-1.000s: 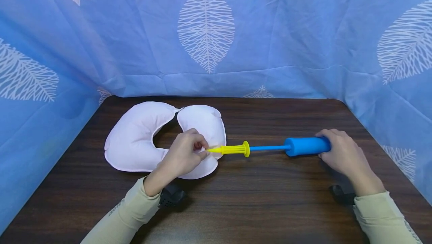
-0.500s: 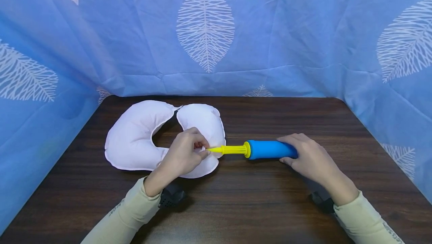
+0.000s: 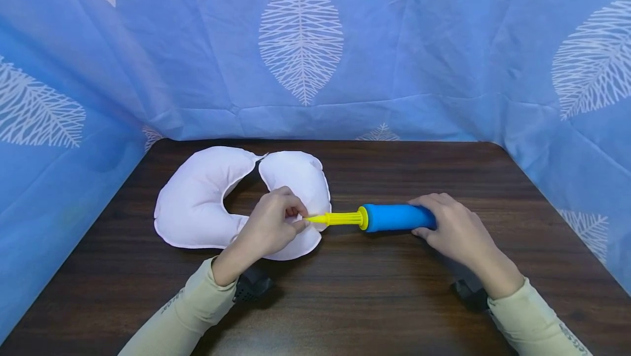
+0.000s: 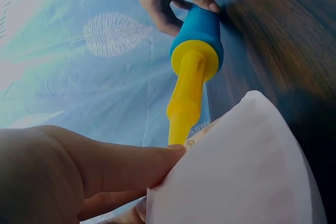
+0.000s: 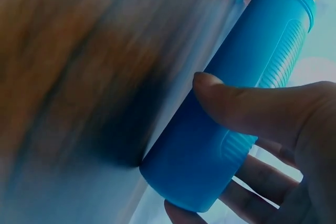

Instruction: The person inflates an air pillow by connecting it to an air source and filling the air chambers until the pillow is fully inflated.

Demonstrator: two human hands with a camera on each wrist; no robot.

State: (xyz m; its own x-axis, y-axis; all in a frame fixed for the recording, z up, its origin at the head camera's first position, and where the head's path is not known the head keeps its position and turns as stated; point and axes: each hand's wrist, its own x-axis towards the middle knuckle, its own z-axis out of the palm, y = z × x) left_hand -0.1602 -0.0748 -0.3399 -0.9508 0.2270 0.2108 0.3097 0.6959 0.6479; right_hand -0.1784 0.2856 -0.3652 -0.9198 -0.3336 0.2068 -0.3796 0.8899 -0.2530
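A pale pink inflatable neck pillow, puffed out and U-shaped, lies on the left half of the table. My left hand pinches it between thumb and fingers on its right arm, where the yellow nozzle of a hand pump meets it. The nozzle's very tip and most of the valve are hidden by the fingers. To the right, my right hand grips the far end of the pump's blue barrel. The barrel is pushed up against the yellow flange, and no rod shows between them.
Both things are on a dark wood-grain table. A blue curtain with white leaf prints hangs behind the table and along both sides. Dark wrist cameras sit under both wrists.
The right hand has slid the blue barrel left, covering the blue rod that showed one second ago. Over the last half second little has moved. Left hand and pillow stay in place.
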